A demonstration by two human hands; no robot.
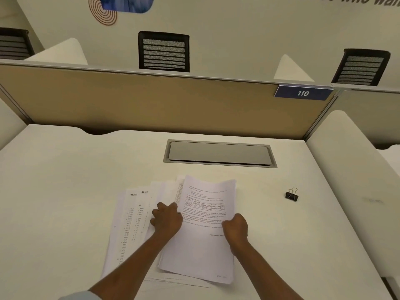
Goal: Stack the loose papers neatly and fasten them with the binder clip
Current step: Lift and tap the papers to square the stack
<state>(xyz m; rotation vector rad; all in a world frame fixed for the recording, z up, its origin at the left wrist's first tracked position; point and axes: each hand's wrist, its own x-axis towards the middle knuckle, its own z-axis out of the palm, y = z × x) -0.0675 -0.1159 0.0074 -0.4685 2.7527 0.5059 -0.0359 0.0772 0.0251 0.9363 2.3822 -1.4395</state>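
The desk [65, 191] carries the papers [205, 252] right in front of the person, long axis running away from them. The lower sheets are fanned out to the left and not yet squared. The left hand [167, 220] curls its fingers round the top bundle's left edge. The right hand [236, 227] is clenched on its right edge, bowing the sheets a little. The clip [291, 194] sits off to the right, well apart from the papers, handles up. It is nearer the right hand, so I'd expect that one to fetch it. Both hands' fingertips are tucked out of sight.
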